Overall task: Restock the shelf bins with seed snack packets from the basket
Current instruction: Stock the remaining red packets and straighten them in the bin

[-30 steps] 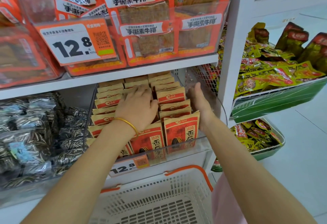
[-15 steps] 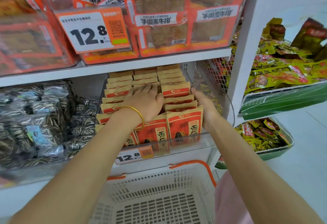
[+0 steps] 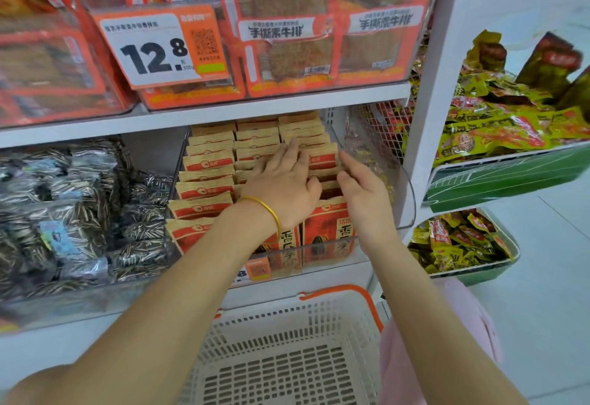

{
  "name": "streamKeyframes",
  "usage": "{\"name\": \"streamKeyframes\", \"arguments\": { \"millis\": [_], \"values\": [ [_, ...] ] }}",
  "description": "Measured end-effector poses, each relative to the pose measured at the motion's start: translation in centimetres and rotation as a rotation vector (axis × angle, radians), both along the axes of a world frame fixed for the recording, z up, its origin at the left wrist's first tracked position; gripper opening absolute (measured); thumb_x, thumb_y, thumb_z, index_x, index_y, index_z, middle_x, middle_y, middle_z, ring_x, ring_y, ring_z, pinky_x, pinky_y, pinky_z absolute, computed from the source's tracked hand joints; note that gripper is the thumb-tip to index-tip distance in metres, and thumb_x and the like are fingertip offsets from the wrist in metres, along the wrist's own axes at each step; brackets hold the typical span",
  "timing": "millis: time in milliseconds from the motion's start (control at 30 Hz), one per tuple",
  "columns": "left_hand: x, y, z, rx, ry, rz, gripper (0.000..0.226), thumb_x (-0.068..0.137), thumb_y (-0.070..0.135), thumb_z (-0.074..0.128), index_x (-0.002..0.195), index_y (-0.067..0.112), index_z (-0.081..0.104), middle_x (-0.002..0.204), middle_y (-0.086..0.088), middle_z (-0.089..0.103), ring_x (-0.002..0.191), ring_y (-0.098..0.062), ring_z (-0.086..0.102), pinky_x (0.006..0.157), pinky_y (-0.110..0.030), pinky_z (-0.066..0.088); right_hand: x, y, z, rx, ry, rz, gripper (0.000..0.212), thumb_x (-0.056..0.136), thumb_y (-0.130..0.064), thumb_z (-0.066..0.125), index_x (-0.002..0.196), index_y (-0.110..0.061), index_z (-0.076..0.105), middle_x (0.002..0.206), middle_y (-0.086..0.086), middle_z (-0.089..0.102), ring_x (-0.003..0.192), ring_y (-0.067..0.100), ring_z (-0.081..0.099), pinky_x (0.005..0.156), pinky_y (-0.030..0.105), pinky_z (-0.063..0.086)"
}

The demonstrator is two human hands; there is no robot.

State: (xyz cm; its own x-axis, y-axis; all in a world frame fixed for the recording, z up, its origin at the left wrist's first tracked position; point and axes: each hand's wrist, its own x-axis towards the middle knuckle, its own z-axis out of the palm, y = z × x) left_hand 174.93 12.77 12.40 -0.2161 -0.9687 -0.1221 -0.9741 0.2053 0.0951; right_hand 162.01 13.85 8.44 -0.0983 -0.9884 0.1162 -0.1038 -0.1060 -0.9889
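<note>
Shelving [image 3: 223, 114] in white is filling most of the view, its boards carrying plastic bins, with pale floor tiles [image 3: 555, 292] showing on the right. A cream slotted basket [image 3: 271, 321] with an orange handle is sitting below the middle board. The clear bin [image 3: 400, 181] at the centre is holding the seed packets [image 3: 210, 161], which are standing upright in three tight rows running front to back. Each packet is showing a tan paper top with a serrated edge and a red band with a small white logo. The front ones are also showing a red face with dark characters and pictured sunflower seeds. Striped seed bags [image 3: 64, 213] are lying heaped in the bin to the left, orange snack packs [image 3: 284, 37] are standing on the board above, and yellow pouches [image 3: 495, 123] are spilling over a green tray [image 3: 510, 177]. The left hand [image 3: 281, 190] is lying palm down on the packet tops of the middle and right rows, fingers spread nearly straight, gripping nothing. The right hand [image 3: 364, 190] is poised at the right row beside the bin wall, fingers loosely bent and holding nothing; whether they are touching the packets is unclear. A price card [image 3: 156, 50] reading 12.8 is hanging from the upper bin, and a gold bangle [image 3: 265, 209] is circling the left wrist.
</note>
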Motion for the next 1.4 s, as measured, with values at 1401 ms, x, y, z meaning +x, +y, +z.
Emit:
{"name": "streamKeyframes", "arguments": {
  "millis": [1401],
  "values": [
    [6.8,0.5,-0.1,-0.111,0.001,0.146,0.05,0.099,0.035,0.015,0.149,0.028,0.013,0.159,0.001,0.003,0.145,-0.014,0.001,0.117,-0.038,0.002,4.2,-2.3,3.1,-0.159,1.342,0.344,0.066,0.097,-0.056,0.01,0.151,-0.019,0.016,0.16,0.0,0.011,0.147,0.017,0.005,0.118,0.045,0.004]
  ]
}}
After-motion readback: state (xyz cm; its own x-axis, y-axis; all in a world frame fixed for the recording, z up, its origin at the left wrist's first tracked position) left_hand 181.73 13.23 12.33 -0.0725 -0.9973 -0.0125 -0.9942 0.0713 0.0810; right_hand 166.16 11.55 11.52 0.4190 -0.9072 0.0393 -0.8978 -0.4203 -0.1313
